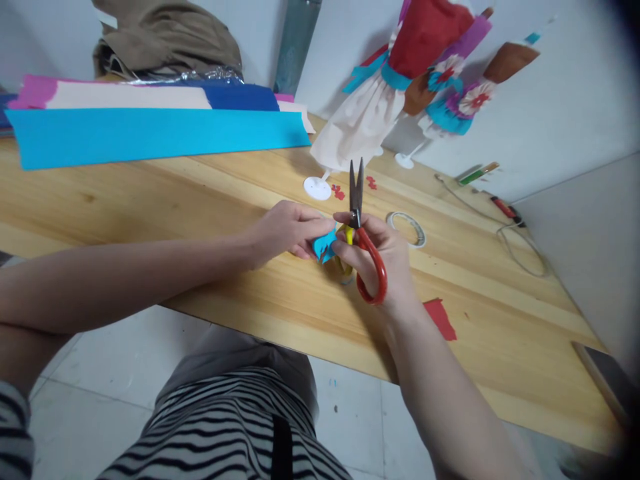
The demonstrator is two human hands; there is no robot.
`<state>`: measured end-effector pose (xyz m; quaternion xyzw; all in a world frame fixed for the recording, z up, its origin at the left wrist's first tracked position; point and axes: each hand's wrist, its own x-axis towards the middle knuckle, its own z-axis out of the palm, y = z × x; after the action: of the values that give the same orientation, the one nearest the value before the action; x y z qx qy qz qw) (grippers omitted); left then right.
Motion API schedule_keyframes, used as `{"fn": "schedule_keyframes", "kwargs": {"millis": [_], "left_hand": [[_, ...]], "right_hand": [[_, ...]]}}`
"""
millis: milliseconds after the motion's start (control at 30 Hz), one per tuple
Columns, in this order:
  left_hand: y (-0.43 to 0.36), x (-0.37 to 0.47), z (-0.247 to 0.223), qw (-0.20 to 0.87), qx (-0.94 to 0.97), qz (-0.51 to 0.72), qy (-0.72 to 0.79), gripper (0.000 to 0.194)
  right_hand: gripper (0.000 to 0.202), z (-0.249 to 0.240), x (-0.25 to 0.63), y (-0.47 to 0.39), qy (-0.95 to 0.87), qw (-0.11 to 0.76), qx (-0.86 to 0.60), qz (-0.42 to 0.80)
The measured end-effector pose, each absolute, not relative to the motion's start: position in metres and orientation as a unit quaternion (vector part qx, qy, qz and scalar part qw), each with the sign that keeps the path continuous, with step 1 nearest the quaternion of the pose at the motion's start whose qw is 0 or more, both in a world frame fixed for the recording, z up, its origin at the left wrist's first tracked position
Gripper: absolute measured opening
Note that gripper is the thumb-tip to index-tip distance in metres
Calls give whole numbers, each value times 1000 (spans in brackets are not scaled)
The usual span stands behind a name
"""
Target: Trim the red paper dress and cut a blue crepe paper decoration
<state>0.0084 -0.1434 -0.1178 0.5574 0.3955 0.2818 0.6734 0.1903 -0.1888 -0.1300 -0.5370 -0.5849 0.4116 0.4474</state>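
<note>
My left hand (295, 230) pinches a small folded piece of bright blue crepe paper (325, 244) with a notch cut in it. On the paper's other side is my right hand (383, 250), its thumb and finger close against the paper. That hand also carries scissors (357, 190), a red loop handle around its thumb side and the blades pointing away, slightly parted. Something yellow (349, 235) shows between the right fingers; what it is I cannot tell. Small red paper cutouts (339, 193) lie on the table beyond the hands.
Miniature dresses on white stands, one with a red bodice (430, 40), stand at the back. Crepe paper strips, the front one blue (160, 137), lie at the left. A tape roll (406, 230), a red scrap (440, 319), a cable and a phone-like dark slab (600, 380) are rightward.
</note>
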Motion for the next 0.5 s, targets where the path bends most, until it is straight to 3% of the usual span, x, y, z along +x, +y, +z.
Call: {"fn": "schedule_keyframes", "kwargs": {"millis": [133,300,500], "left_hand": [[-144,9,-117,706,502,277,415,29],[-147,10,-117,700,532,253,404,12],[-147,13,-113,687,520,265,433,23]], "right_hand": [[42,-130,189,-187,-538,490,-535,430],[44,-130,187,-186,-521,504,-531,438],[46,-133,187,-187,-534,486,-542,430]]}}
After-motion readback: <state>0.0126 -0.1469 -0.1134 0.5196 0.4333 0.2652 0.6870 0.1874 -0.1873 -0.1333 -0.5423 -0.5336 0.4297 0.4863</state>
